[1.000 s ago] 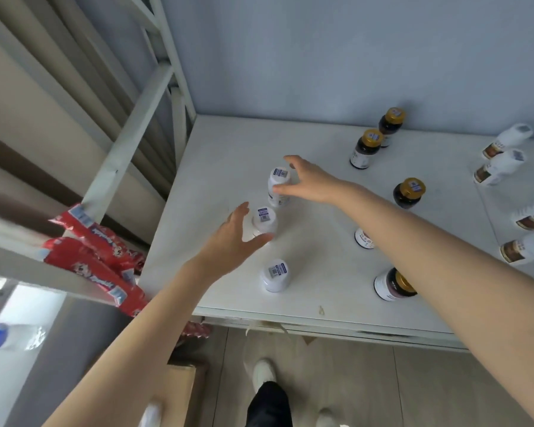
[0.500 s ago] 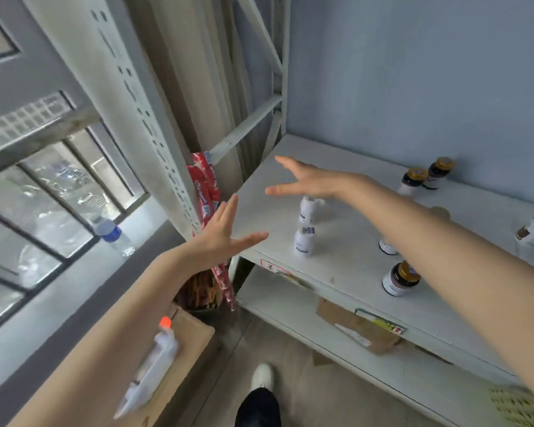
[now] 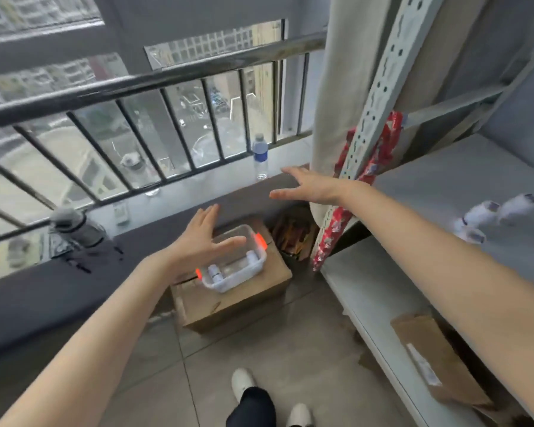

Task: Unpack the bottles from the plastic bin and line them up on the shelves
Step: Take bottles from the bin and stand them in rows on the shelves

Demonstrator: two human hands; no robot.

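View swung away from the white metal shelf [image 3: 463,180], now at three o'clock, toward the clear plastic bin with orange latches [image 3: 244,274] at six o'clock of the left hand. A second ago both hands were at white bottles standing on the shelf; those small white bottles [image 3: 487,215] are now seen blurred at the far right edge. Left hand [image 3: 198,245] spread, fingers released, nothing held, above the bin. Right hand [image 3: 313,186] flat and empty, at one o'clock of the bin. Two white bottles [image 3: 216,272] remain inside, on the brown cardboard box [image 3: 228,303]. Another pickup is judged imminent.
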